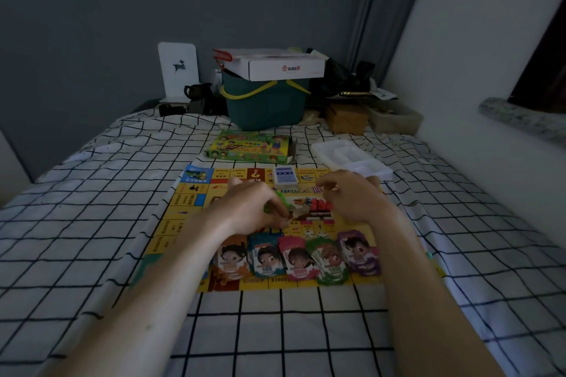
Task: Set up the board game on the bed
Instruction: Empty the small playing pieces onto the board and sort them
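A yellow game board (183,217) lies flat on the checked bedsheet. Several stacks of play money (297,260) line its near edge, and two dice (315,234) sit just behind them. A deck of cards (285,177) rests on the board's far edge. Small red pieces (320,204) are grouped at the centre. My left hand (251,208) hovers over the centre, fingers curled on small green pieces (283,201). My right hand (355,196) is beside the red pieces, its fingertips pinched on something tiny that I cannot make out.
The green game box (249,146) lies beyond the board, with a clear plastic tray (352,156) to its right. At the head of the bed stand a teal basket (266,104) topped by a white carton (275,64), dark bags and a brown box (346,119). A wall runs along the right.
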